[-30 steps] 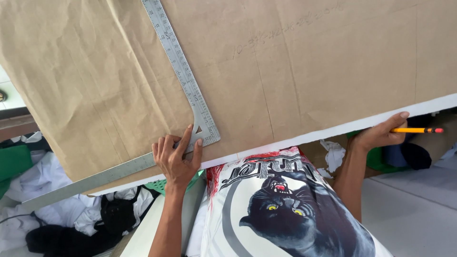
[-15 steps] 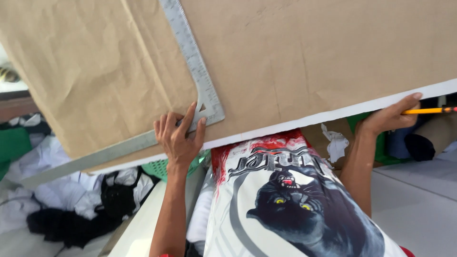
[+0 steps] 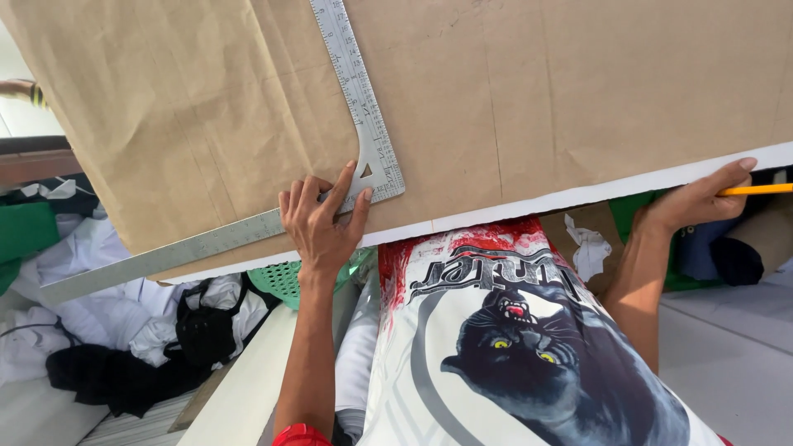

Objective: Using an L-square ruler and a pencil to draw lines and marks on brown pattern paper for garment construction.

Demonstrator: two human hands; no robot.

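Observation:
A large sheet of brown paper (image 3: 512, 107) lies over a white table whose edge (image 3: 578, 198) runs across the view. On the paper rests a metal L-shaped square ruler (image 3: 355, 91), one arm pointing away, the other running left past the table edge. My left hand (image 3: 322, 223) presses flat on the ruler's corner, fingers spread. My right hand (image 3: 694, 198) rests at the table edge on the right, holding a yellow pencil (image 3: 756, 189) that points right. Faint pencil lines cross the paper.
Below the table edge is my printed shirt with a black cat picture (image 3: 512, 347). A heap of white and black cloth (image 3: 124, 322) lies lower left, beside a green plastic basket (image 3: 285, 281). Green and dark fabric (image 3: 727, 248) sits under the table at right.
The view has shifted slightly; my left hand has stayed pressed on the ruler's corner, and my right hand with the pencil has stayed at the table edge.

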